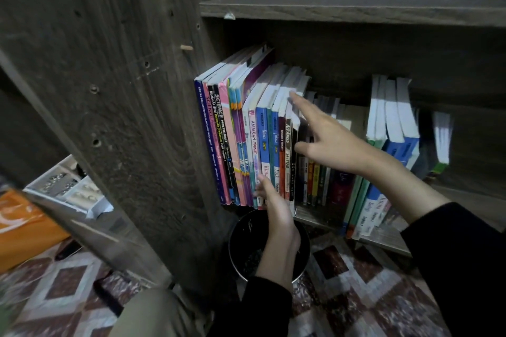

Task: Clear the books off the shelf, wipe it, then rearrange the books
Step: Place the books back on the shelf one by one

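Observation:
A row of tall workbooks (246, 131) stands upright at the left end of the lower shelf (383, 242), spines facing me. My right hand (331, 142) reaches in with its index finger stretched onto the top edge of the row's rightmost book and its thumb by that spine. My left hand (276, 210) presses its fingers against the bottom of the spines in the middle of the row. Shorter books (315, 180) stand further back, partly hidden by my right hand. More tall books (394, 117) lean at the right, with green and blue ones (367, 208) slanting below my right forearm.
The upper shelf board (356, 8) hangs close above the books. A dark wooden side panel (123, 90) bounds the left. A black bin (241, 241) stands on the patterned carpet (356, 295) under my left wrist. An orange item (22, 227) and a white organiser tray (65, 189) lie far left.

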